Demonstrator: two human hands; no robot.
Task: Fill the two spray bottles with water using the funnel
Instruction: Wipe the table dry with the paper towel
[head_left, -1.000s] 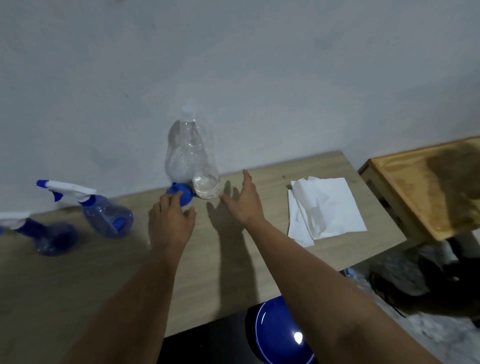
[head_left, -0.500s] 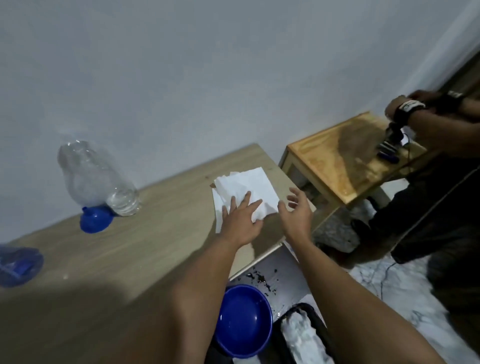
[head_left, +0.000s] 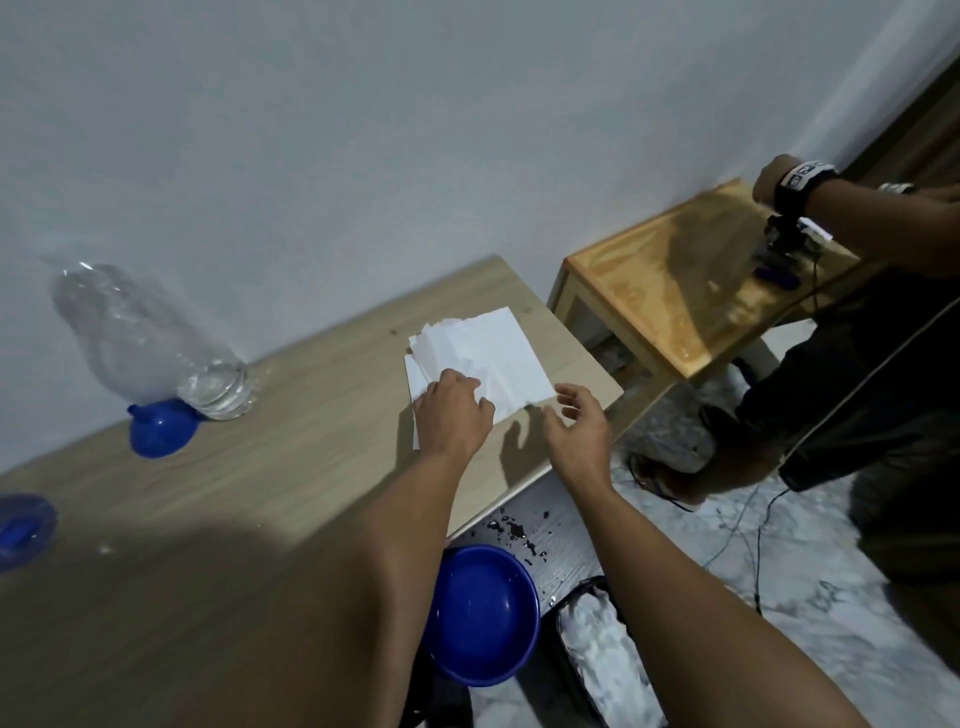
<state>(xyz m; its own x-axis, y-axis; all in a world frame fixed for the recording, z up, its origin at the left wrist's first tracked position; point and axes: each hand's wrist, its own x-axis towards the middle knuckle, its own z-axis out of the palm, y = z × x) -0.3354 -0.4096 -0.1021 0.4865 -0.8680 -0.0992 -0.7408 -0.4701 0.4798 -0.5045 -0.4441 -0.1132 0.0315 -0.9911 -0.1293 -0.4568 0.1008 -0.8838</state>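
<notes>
The blue funnel (head_left: 162, 427) lies on the worktop (head_left: 291, 452) near its back edge, touching a clear water bottle (head_left: 156, 338); one spray bottle (head_left: 23, 525) shows at the left edge. Near the right corner, the left hand (head_left: 453, 413) curls its fingers onto white tissues (head_left: 483, 358); the right hand (head_left: 579, 428) hovers beside them, fingers loose, holding nothing.

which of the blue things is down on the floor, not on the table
The blue bowl, below the table's near edge between the forearms. The blue funnel by the clear bottle and the spray bottle at far left sit on the tabletop.
</notes>
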